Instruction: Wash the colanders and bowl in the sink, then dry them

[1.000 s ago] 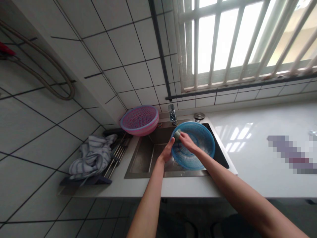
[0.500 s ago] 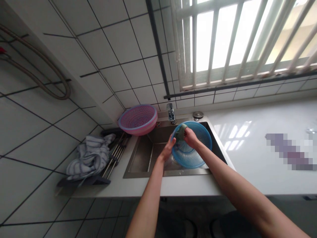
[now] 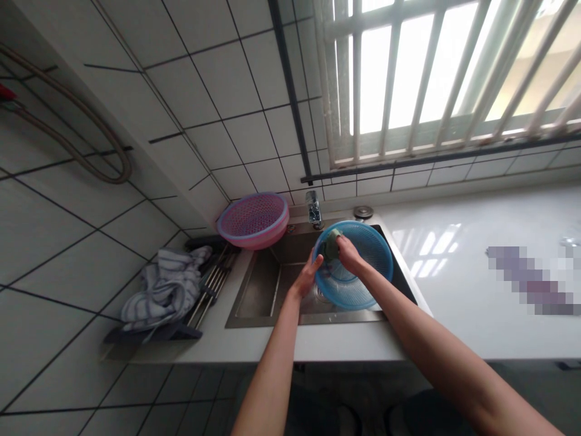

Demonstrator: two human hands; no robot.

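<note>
A blue plastic colander [image 3: 374, 260] is tilted over the sink [image 3: 256, 290], its open side facing me. My left hand [image 3: 307, 275] grips its left rim, thumb on the inside and fingers behind the wall. Inside the colander, my right hand [image 3: 348, 253] is closed on a green cloth [image 3: 331, 244], which lies against the inner left wall. Part of the cloth is hidden by my right fingers.
Pink colanders [image 3: 254, 224] rest at the sink's back left corner. A tap [image 3: 313, 209] stands behind the sink, with a metal drain strainer [image 3: 363, 212] to its right. At left, a striped towel [image 3: 167, 284] lies on a dark rack. White counter [image 3: 454, 290] extends right.
The blue colander has shifted very slightly right. My right hand and the green cloth have moved a little along its inner left wall. My left hand keeps its place on the rim.
</note>
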